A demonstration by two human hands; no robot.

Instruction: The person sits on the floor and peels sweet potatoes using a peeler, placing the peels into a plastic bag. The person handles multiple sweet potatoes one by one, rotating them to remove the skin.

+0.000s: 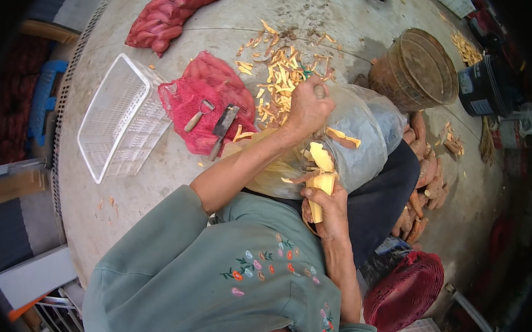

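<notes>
My left hand (312, 105) is closed around the handle of a peeler, whose wire-framed head (333, 153) lies over a sweet potato (322, 185). The potato's yellow flesh is bared, and a strip of brown peel (301, 176) hangs at its upper end. Below, my right hand (330, 205) grips the potato's lower end. Clear plastic sheeting (357, 147) covers my lap, with a loose peel (343, 137) on it. Beyond my left hand, yellow and brown peelings (281, 81) are heaped on the concrete floor.
Left are a white plastic basket (128, 124) and a red mesh sack (216, 81) bearing another peeler (199, 116) and a broad-bladed knife (225, 125). Another filled sack (165, 18) lies beyond. Right stand a brown bucket (399, 73), a black bucket (482, 86) and piled sweet potatoes (427, 172).
</notes>
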